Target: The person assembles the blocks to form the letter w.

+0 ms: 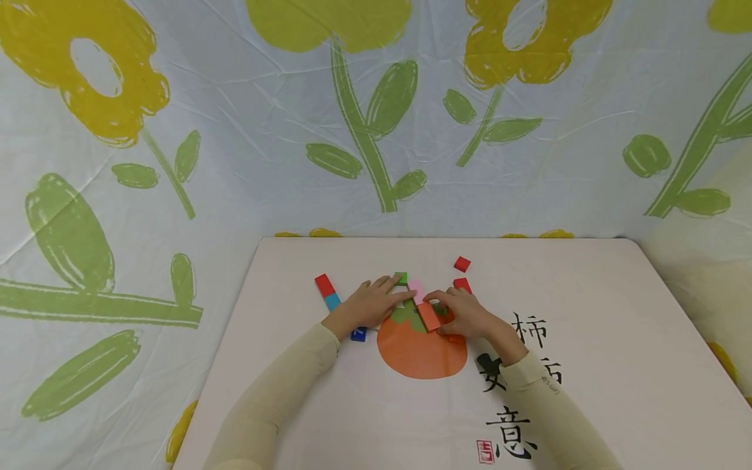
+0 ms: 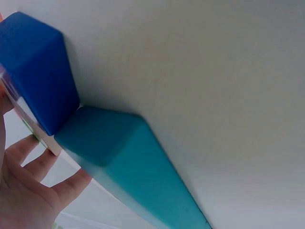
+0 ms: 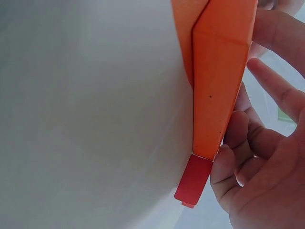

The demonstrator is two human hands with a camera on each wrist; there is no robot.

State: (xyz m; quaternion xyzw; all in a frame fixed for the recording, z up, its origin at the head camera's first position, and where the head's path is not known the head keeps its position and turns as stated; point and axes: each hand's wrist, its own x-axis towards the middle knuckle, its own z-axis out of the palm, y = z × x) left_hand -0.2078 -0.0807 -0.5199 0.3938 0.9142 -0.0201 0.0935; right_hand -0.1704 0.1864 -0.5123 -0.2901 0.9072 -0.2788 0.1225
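My left hand [image 1: 371, 303] reaches over several coloured blocks, its fingers extended. One fingertip is at a green block [image 1: 401, 278] and the thumb points to a pink block [image 1: 418, 292]. My right hand [image 1: 467, 314] pinches a coral-orange block [image 1: 429, 316] between thumb and index finger, above a printed persimmon [image 1: 420, 356]. In the left wrist view, the spread fingers lie behind a dark blue block [image 2: 45, 81] and a teal block [image 2: 128, 157]. The right wrist view has the other fingers curled beside a long orange block [image 3: 217, 95], with a red block [image 3: 194, 179] at its end.
A red block [image 1: 324, 285] and a light blue one [image 1: 332, 301] form a line left of my left hand. Another red block [image 1: 462, 264] lies toward the table's back edge. A dark piece [image 1: 487, 363] sits by my right wrist. Flowered cloth [image 1: 264, 130] hangs behind the table.
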